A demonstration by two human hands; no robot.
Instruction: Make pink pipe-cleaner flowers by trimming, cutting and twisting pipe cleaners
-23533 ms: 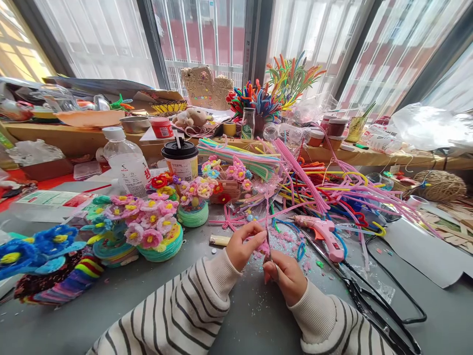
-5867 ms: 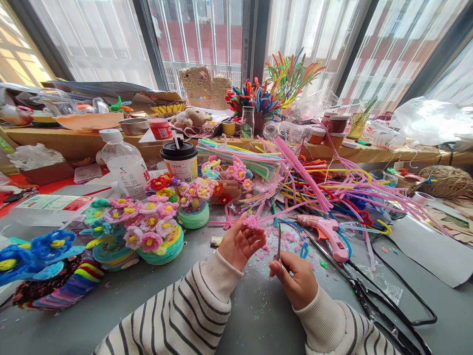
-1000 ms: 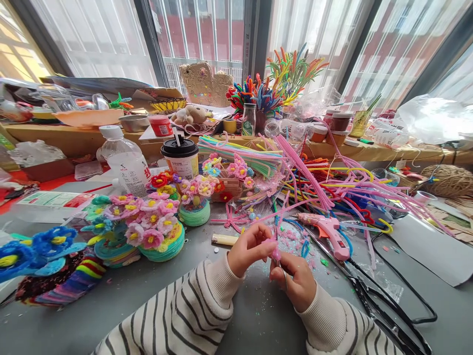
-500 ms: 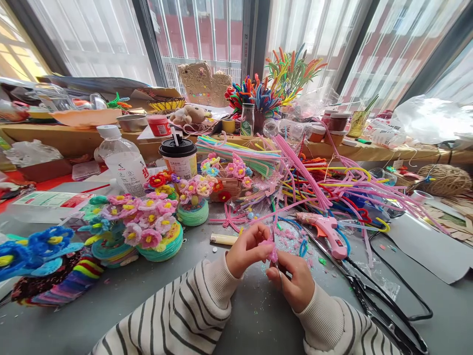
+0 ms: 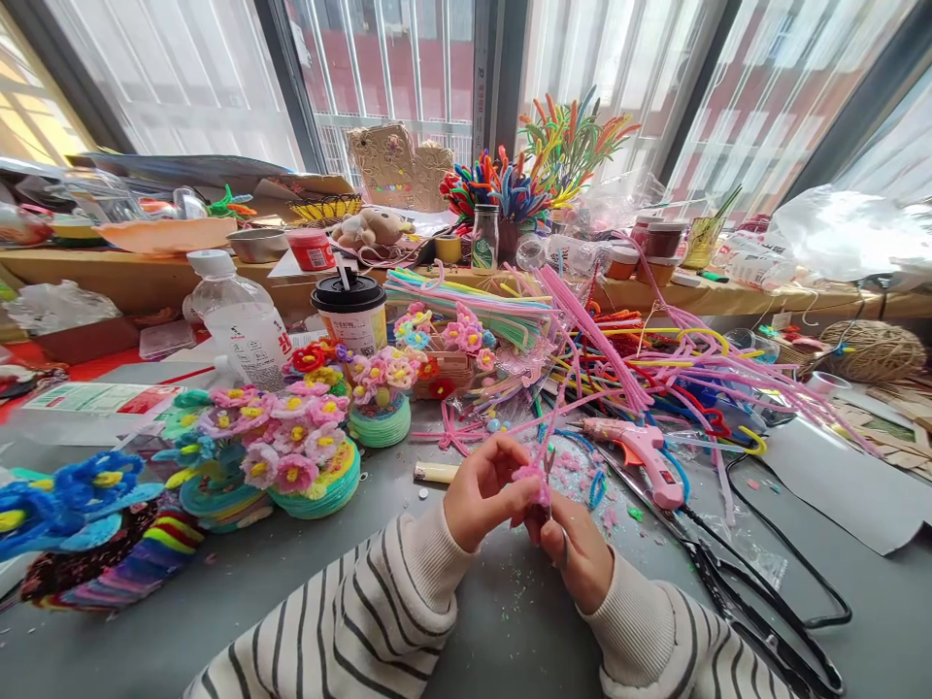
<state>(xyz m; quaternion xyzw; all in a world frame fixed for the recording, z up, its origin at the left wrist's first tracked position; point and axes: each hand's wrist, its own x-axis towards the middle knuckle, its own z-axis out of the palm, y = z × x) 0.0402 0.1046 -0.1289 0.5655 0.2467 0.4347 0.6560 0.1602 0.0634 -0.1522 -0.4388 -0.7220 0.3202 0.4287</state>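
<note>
My left hand [image 5: 489, 493] pinches a fuzzy pink pipe cleaner piece [image 5: 537, 480] between thumb and fingers, above the middle of the grey table. Small metal scissors [image 5: 549, 466] are in my right hand [image 5: 579, 555], their blades upright and parted beside the pink piece. Fingers hide most of the scissors' handles. A pink strand rises behind the blades, but I cannot tell whether it joins the held piece. Pink fluff clippings [image 5: 575, 466] lie scattered on the table just beyond my hands.
A pink glue gun [image 5: 645, 456] lies to the right, its black cord [image 5: 808, 544] looping forward. Pipe cleaner flower pots [image 5: 313, 481] stand at left, near a bottle [image 5: 237, 320] and a lidded cup [image 5: 353, 311]. Loose pipe cleaners [image 5: 604, 340] are heaped behind.
The scissor blades have spread apart and shifted slightly right against the pink piece. My right hand has turned a little; my left keeps its pinch.
</note>
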